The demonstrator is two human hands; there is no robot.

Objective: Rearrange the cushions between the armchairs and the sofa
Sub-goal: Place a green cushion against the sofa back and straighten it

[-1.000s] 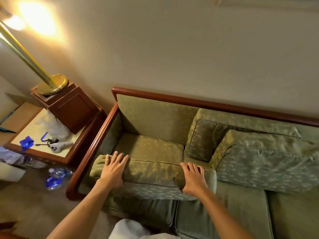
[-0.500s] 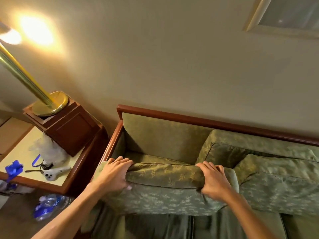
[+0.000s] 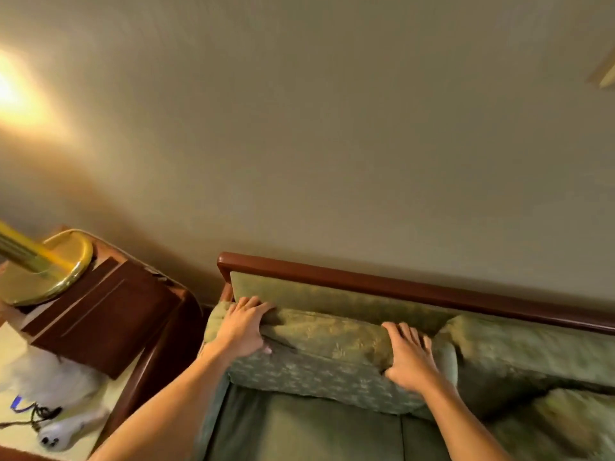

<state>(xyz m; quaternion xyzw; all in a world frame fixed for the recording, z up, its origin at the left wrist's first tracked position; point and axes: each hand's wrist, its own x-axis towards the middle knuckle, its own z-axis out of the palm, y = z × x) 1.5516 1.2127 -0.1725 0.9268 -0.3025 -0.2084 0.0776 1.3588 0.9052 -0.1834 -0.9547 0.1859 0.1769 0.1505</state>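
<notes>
The person's left hand [image 3: 241,327] and right hand [image 3: 410,357] each clutch the top edge of a green cushion [image 3: 327,357], held upright against the backrest at the sofa [image 3: 366,284] left end.

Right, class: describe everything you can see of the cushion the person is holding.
The cushion is a long, soft green block in leaf-patterned woven fabric with a piped seam. It stands on edge against the sofa back, over the seat. The left hand and right hand grip its top edge, denting it; another cushion crowds its right end.
</notes>
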